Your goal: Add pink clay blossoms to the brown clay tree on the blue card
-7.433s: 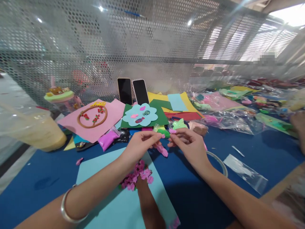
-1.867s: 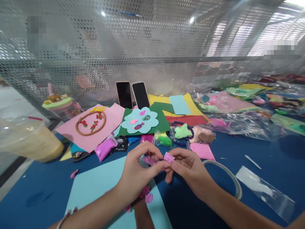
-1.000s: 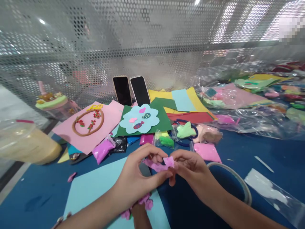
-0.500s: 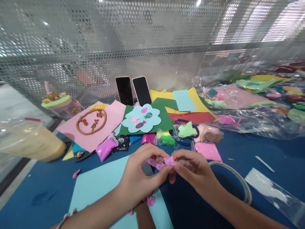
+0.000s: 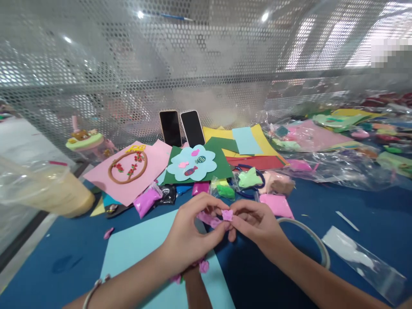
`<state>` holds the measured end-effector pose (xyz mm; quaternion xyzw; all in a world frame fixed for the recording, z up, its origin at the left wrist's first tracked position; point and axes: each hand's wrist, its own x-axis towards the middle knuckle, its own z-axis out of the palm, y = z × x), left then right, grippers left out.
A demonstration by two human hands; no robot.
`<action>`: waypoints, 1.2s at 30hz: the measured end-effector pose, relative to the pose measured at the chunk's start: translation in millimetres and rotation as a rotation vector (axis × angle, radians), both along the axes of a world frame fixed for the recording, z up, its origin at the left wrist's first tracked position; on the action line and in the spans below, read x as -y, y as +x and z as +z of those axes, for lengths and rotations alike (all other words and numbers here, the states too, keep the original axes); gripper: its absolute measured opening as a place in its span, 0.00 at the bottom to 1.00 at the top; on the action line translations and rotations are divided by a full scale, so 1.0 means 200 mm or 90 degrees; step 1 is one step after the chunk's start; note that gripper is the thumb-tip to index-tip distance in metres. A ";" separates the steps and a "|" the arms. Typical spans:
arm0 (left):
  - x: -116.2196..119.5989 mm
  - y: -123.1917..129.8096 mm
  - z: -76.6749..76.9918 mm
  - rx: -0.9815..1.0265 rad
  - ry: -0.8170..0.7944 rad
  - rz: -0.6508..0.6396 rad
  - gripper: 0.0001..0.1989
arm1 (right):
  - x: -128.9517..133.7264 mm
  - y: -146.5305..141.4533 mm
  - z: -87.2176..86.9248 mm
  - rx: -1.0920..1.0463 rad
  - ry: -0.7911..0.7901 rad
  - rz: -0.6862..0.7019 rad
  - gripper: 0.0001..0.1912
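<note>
Between the fingertips of my left hand (image 5: 196, 234) and my right hand (image 5: 257, 223) is a small piece of pink-purple clay (image 5: 227, 215), pinched from both sides. More of the same clay, a longer strip (image 5: 209, 219), shows inside the curl of my left fingers. Under my left forearm lies a light blue sheet (image 5: 138, 240) with a brown trunk-like shape (image 5: 197, 285) on it. A pink clay blossom (image 5: 204, 266) sits beside that shape; my arm hides part of it.
A tape roll (image 5: 323, 249) lies right of my hand. Clay packets, such as a pink one (image 5: 277, 206), line the middle. Behind them are a flower-shaped blue card (image 5: 206, 165) and two phones (image 5: 192, 128). A drink cup (image 5: 67, 193) tilts at left. A perforated metal panel (image 5: 225, 56) stands behind.
The view has shifted slightly, so the scene sits a little lower. Both hands stay together at the clay, and the piece between the fingertips looks somewhat flatter and turned.
</note>
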<state>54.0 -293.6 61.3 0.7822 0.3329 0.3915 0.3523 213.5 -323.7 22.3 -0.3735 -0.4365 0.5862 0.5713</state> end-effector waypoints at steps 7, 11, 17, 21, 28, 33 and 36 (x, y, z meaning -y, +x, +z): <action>-0.01 -0.01 0.01 -0.008 -0.014 -0.054 0.08 | -0.02 0.01 -0.01 0.080 0.055 -0.024 0.08; 0.01 0.01 0.02 0.016 -0.070 -0.071 0.08 | -0.02 0.03 -0.01 0.139 0.088 -0.025 0.08; 0.07 0.03 0.01 0.053 -0.187 -0.054 0.10 | -0.03 0.05 -0.01 0.213 0.183 -0.021 0.05; 0.11 0.00 -0.01 0.142 -0.296 -0.059 0.10 | -0.02 0.03 0.00 0.268 0.221 -0.042 0.02; 0.16 -0.04 -0.04 0.177 -0.404 -0.011 0.11 | 0.02 0.02 0.00 0.318 0.253 0.044 0.01; 0.18 -0.05 -0.05 0.121 -0.325 0.039 0.13 | 0.04 0.01 0.01 0.339 0.256 0.064 0.01; 0.19 -0.05 -0.05 0.094 -0.283 0.052 0.14 | 0.04 0.01 0.02 0.354 0.255 0.065 0.01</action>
